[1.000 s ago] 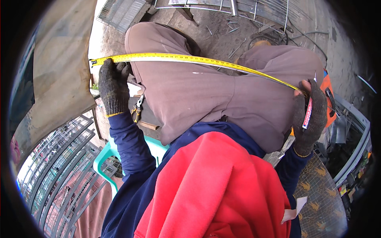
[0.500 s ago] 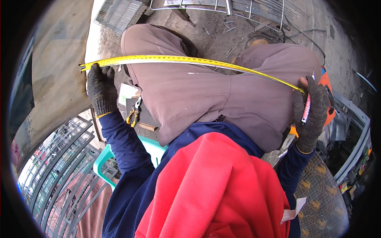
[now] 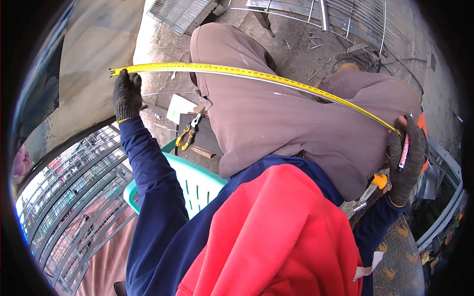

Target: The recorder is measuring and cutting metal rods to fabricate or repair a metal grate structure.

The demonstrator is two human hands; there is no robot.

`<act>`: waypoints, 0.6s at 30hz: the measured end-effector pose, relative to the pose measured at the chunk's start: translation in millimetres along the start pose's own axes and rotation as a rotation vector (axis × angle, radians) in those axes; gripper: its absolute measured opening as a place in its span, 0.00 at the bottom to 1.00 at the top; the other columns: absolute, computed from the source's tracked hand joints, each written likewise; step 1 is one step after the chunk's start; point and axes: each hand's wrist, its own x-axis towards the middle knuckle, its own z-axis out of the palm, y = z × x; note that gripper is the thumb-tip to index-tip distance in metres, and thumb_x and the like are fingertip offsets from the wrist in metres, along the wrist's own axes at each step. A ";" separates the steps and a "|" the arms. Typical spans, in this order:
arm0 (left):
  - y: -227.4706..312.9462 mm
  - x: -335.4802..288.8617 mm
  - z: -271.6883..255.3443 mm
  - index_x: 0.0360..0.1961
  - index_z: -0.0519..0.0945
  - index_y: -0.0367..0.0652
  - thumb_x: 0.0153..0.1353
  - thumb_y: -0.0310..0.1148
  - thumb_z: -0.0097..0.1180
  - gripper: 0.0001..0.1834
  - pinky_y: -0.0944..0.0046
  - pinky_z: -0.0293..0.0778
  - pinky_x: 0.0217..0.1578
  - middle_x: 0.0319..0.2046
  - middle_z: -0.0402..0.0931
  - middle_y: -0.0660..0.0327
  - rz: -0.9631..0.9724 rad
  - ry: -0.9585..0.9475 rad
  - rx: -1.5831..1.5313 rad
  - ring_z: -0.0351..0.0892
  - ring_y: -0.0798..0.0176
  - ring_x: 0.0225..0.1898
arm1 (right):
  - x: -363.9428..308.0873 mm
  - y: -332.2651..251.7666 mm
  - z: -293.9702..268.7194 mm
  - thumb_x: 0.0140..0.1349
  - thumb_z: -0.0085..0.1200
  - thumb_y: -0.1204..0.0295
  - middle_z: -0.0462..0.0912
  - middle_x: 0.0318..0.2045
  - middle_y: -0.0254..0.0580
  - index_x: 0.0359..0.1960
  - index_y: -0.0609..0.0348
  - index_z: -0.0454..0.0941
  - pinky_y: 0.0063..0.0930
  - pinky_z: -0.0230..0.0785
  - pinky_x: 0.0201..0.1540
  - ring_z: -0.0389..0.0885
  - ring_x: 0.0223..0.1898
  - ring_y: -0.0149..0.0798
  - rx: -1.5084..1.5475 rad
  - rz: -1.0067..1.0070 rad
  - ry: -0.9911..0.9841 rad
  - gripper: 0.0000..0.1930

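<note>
Biggest first: brown trousers (image 3: 276, 116), legs bent, fill centre of view. Red garment (image 3: 261, 227) below, navy sleeves either side. Tan sheet (image 3: 96, 64) upper L, matl unclear. Grey barred frames (image 3: 81, 207) lower L. Teal chair (image 3: 197, 180) partly visible by L sleeve.

Tape measure (image 3: 256, 74), yellow: spans lap L to R, above thighs, bowed, dropping toward R end. Hook end sits just past L fingers, overlaps tan sheet in view; can't tell if touching. Case not visible, prob. inside R hand.

L hand (image 3: 127, 96), gloved: pinching blade near hook end, thumb side up. R hand (image 3: 410, 160), gloved w/ some bare fingertips: grasping tape at far end, fingers wrapped, plus red/white marker (image 3: 404, 152) tucked along palm.

Smaller bits: pliers (image 3: 192, 129), yellow grips, on dark board L of lap, nobody touching. Orange-handled tool (image 3: 379, 181) by R wrist, partly hidden.

Step in hand, my read: blade drawn out & held at length btwn both hands. Next move calls for firm L pinch at hook end, R controlling blade so it doesn't buckle or snap back, marker kept clear of blade.
</note>
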 end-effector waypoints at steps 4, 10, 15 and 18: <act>-12.6 9.1 -22.2 0.55 0.74 0.37 0.70 0.33 0.51 0.16 0.60 0.75 0.51 0.47 0.77 0.52 0.100 -0.137 0.114 0.77 0.56 0.50 | -1.0 -8.8 0.3 0.59 0.62 0.77 0.83 0.47 0.44 0.56 0.62 0.75 0.32 0.71 0.54 0.80 0.49 0.38 0.035 0.048 -0.003 0.22; -2.6 27.9 -37.8 0.50 0.77 0.39 0.68 0.33 0.54 0.13 0.59 0.76 0.50 0.43 0.79 0.55 0.073 -0.054 0.202 0.79 0.58 0.46 | 0.0 -9.8 0.3 0.59 0.62 0.77 0.83 0.47 0.43 0.58 0.61 0.74 0.30 0.73 0.49 0.82 0.46 0.36 0.003 0.040 -0.013 0.24; 0.0 34.5 -26.5 0.52 0.77 0.38 0.68 0.33 0.54 0.15 0.60 0.77 0.50 0.44 0.79 0.55 -0.106 0.082 -0.126 0.79 0.58 0.47 | 0.5 -15.0 -1.5 0.59 0.62 0.77 0.82 0.48 0.42 0.58 0.61 0.74 0.30 0.73 0.50 0.82 0.47 0.37 -0.037 0.067 -0.020 0.24; -1.4 43.0 -40.7 0.54 0.76 0.37 0.68 0.34 0.54 0.17 0.61 0.77 0.51 0.47 0.78 0.54 -0.041 -0.004 -0.062 0.78 0.57 0.49 | 1.5 -17.8 -0.8 0.59 0.62 0.77 0.82 0.48 0.42 0.59 0.60 0.74 0.30 0.73 0.51 0.81 0.48 0.37 -0.013 0.097 -0.014 0.25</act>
